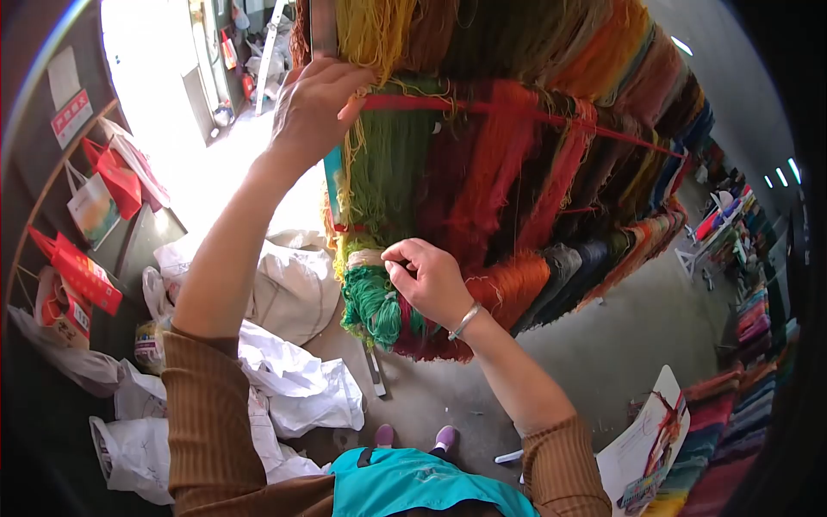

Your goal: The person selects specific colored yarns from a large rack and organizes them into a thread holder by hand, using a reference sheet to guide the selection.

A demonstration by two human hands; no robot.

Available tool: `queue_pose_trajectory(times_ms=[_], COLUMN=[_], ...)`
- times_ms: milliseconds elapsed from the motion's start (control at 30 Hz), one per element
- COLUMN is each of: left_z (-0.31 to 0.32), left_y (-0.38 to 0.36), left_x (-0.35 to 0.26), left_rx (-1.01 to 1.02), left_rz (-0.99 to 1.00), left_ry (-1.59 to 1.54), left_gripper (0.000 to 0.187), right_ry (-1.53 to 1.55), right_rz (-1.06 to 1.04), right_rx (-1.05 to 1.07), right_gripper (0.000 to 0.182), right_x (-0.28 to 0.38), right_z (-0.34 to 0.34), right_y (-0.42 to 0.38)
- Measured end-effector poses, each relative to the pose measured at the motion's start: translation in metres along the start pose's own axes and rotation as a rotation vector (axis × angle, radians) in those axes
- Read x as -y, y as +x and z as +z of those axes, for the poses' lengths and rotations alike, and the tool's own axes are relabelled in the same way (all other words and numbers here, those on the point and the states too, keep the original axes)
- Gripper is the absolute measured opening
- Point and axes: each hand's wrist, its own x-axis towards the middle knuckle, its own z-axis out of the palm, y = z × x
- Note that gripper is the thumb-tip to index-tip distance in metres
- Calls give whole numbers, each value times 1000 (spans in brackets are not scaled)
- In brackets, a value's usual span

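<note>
My left hand (314, 112) is closed at the upper left corner of a yarn rack, its fingers bent over strands of yellow yarn (375, 39) beside the end of a red bar (482, 107). Olive-green yarn (396, 164) hangs just below it. Lower down, my right hand (431, 280) has its fingers curled and thumb near the index finger; whatever may be between them is too small to make out. Bright green yarn (372, 306) lies bundled at the rack's lower left, just left of this hand. Orange yarn (508, 289) is close on its right.
White sacks (301, 388) lie on the floor at left, below red paper bags (82, 271) on the wall. More coloured yarn (715, 431) and a white board (646, 439) stand at lower right. A bright doorway is at upper left.
</note>
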Motion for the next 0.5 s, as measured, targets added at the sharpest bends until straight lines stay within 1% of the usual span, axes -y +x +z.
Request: queue_pose_trajectory(times_ms=[33,67,300,400,500], left_z=[0,4,12,10,10], left_y=[5,8,6,9,13], left_x=[5,8,19,13,11], left_rx=[66,23,-33,-43,-64], left_rz=[66,99,71,62,78], left_ry=[42,10,-84,-116,-81], left_gripper=[30,30,29,29,28], right_ry=[2,32,106,130,140], right_rz=[-9,-5,24,26,25], right_rx=[-4,-13,-48,-45,-32], right_gripper=[13,13,14,13,13], right_x=[-1,-1,-11,-15,-17], right_z=[0,-2,-13,-12,-8], right_y=[9,18,67,76,78])
